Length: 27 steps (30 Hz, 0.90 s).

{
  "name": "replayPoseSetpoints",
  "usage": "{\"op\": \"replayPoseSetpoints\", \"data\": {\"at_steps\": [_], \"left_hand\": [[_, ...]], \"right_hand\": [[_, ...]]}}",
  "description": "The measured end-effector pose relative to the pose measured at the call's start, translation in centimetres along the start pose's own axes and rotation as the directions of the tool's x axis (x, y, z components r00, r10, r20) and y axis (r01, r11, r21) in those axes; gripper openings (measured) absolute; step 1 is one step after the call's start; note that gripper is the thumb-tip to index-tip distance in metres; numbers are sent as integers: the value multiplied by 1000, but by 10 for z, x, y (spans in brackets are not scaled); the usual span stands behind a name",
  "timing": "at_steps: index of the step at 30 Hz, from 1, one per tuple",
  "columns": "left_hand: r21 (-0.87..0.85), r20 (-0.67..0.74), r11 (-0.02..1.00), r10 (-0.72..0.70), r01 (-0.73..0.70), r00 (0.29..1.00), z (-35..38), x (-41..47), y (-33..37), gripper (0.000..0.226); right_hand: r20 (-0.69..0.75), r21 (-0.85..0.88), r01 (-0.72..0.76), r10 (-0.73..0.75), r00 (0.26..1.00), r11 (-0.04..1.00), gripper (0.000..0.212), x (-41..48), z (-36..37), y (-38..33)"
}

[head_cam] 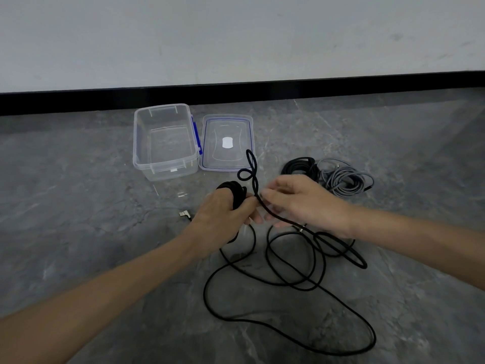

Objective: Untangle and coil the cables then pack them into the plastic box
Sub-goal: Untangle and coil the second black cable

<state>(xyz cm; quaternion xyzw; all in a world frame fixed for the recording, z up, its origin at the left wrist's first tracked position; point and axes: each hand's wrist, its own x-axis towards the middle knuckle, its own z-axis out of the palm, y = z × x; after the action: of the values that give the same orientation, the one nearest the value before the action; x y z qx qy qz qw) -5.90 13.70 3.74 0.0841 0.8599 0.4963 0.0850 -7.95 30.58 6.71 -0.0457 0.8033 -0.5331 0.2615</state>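
on the grey floor (78,206) mid-scene, the left hand (223,208) grips a coil of the black cable (234,189) while the right hand (304,200) pinches its free strand, loose loops trailing near, the open plastic box (165,164) and lid (227,158) far left, a second black coil (299,165) and grey cable (346,179) far right.

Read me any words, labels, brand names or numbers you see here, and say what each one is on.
No text here can be read.
White sticker on the lid: no legible print shows.
Small white tag on the plastic box front wall: too small to read.
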Motion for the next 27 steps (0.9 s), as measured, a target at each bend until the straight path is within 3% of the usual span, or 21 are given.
{"op": "replayPoseSetpoints", "data": {"at_steps": [5, 9, 12, 15, 22, 27], "left_hand": [[-32, 61, 999, -9, 11, 998, 1, -4, 9, 32], [-71, 101, 997, -34, 42, 994, -1, -4, 12, 24], [16, 55, 1000, -21, 20, 998, 0, -1, 10, 34], [-2, 5, 999, -33, 33, 999, 0, -1, 12, 37], [-49, 79, 997, -59, 63, 995, -3, -1, 20, 19], [-261, 8, 957, -126, 123, 992, -6, 2, 11, 11]], "right_hand": [[127, 204, -38, 12, 992, 978, 16, -1, -5, -5], [78, 365, -56, 30, 996, 929, 15, 4, -6, -5], [56, 481, -60, 38, 998, 875, 20, 5, -7, -7], [69, 480, -58, 28, 997, 875, 22, 2, -8, -10], [77, 426, -26, -7, 997, 904, 39, 1, -17, -11], [96, 432, -32, -10, 995, 901, 22, 0, -23, -4]]}}
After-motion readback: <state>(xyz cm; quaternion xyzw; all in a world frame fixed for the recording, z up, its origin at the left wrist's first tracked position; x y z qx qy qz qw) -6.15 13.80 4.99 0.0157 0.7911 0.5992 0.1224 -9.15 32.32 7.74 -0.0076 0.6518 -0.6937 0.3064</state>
